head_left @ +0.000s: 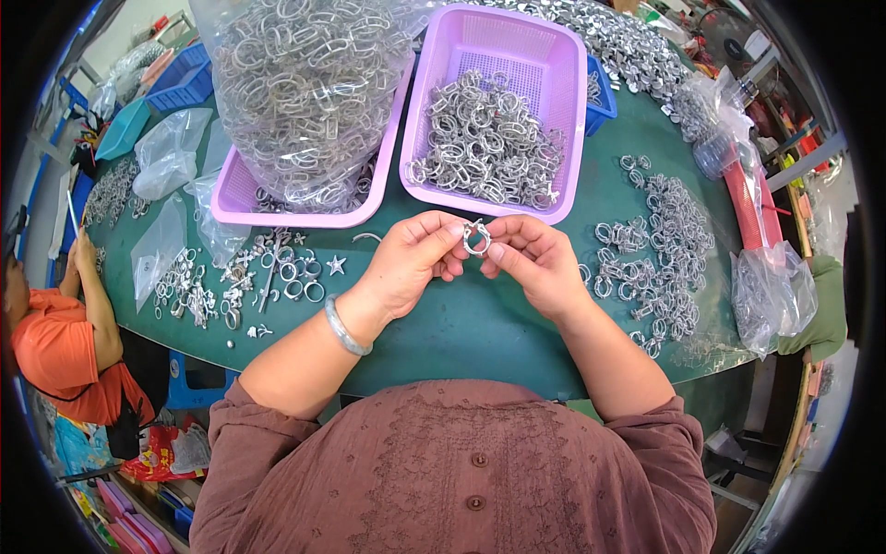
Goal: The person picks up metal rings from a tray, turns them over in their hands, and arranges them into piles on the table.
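Between my two hands, just above the front of the green table, is a silver-coloured metal ring. The fingertips of my left hand pinch its left side. On its right side, the thumb and fingers of my right hand are closed on it too. A pale bangle circles my left wrist. Right behind my hands stands a lilac basket, in which a heap of similar metal rings lies.
A second lilac basket bears a clear bag full of metal rings. Loose rings spread over the table at right; assorted small metal pieces lie at left. A person in orange sits at far left.
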